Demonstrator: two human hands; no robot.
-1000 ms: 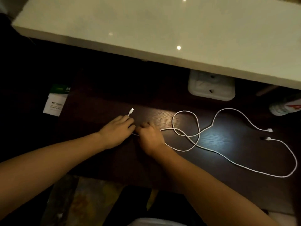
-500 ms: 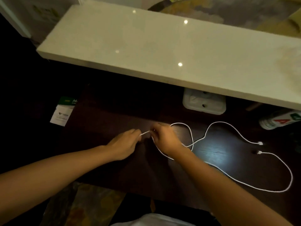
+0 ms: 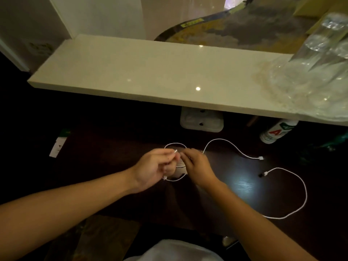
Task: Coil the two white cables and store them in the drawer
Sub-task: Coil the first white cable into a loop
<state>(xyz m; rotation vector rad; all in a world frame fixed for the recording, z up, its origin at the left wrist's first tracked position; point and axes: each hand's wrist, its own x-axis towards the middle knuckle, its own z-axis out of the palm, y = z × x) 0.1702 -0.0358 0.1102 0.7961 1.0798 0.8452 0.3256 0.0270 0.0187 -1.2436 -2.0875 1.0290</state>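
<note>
Two thin white cables lie on a dark wooden surface (image 3: 235, 185). My left hand (image 3: 156, 168) pinches the plug end of the first cable (image 3: 222, 141), and a small loop of it hangs between both hands. My right hand (image 3: 197, 166) grips the same cable just right of the left hand. That cable runs on to the right in an arc and ends in a plug. The second cable (image 3: 303, 191) lies in a wide curve at the right, untouched. No drawer is visible.
A pale stone shelf (image 3: 150, 76) overhangs the back of the surface. Under it sit a white socket block (image 3: 201, 121) and a white bottle (image 3: 276, 131) lying on its side. Crumpled clear plastic (image 3: 310, 76) rests on the shelf's right end. A small card (image 3: 58, 146) lies at left.
Both hands have lifted off the surface and drawn the first cable into a small loop between them. Its slack on the right has shortened. The camera has tilted up.
</note>
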